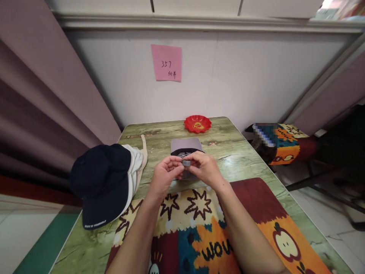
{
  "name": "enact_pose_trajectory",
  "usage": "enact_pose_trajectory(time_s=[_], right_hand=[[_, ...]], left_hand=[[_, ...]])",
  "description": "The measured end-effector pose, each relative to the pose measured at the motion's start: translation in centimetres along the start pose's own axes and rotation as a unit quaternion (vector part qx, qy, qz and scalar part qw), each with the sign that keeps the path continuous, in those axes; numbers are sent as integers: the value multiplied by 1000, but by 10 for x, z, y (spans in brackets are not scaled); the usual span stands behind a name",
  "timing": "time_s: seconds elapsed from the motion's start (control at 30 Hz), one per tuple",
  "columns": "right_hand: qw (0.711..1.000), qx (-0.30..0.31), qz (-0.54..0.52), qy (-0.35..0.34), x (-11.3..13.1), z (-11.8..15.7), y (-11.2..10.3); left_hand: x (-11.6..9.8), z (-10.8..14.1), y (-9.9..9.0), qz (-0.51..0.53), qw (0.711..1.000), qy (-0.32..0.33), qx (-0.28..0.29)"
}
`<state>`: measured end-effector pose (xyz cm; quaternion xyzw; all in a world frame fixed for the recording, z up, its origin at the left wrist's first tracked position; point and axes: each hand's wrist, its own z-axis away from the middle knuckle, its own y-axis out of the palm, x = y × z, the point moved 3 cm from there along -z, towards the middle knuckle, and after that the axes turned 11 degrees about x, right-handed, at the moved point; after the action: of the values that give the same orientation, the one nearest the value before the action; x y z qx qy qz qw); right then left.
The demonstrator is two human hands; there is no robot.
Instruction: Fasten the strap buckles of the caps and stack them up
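Left hand [167, 170]: fingertips were pinched on a small grey tab [186, 163].
Right hand [203, 166]: clamped on the tab's other side.
Grey cap [182, 144]: was placed just beyond both hands.
Navy cap [99, 175]: was stacked left of the left hand.

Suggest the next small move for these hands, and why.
Perhaps a gentle tug on the tab: the left hand and right hand both seem to pinch it, close together, at the grey cap. Whether it is fastened is too small to see; a light pull might tell.
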<state>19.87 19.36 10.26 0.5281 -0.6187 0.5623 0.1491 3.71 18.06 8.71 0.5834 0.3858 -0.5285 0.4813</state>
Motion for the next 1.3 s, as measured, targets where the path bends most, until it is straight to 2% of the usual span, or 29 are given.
enact_pose_trajectory(time_s=[0.37,0.57,0.8,1.13,1.3], right_hand=[[1000,12,-9,5,3,0,1],[1000,10,-9,7,3,1,1],[1000,13,-9,6,2,1,2],[1000,18,23,1,9,0,2],[1000,21,-9,11,8,1,3]], left_hand=[[2,0,5,-4,999,-44,-6],[0,2,8,-23,999,-41,-11],[0,3,5,24,997,-69,10],[1,3,4,10,999,-44,-15],[1,2,6,92,994,-61,8]])
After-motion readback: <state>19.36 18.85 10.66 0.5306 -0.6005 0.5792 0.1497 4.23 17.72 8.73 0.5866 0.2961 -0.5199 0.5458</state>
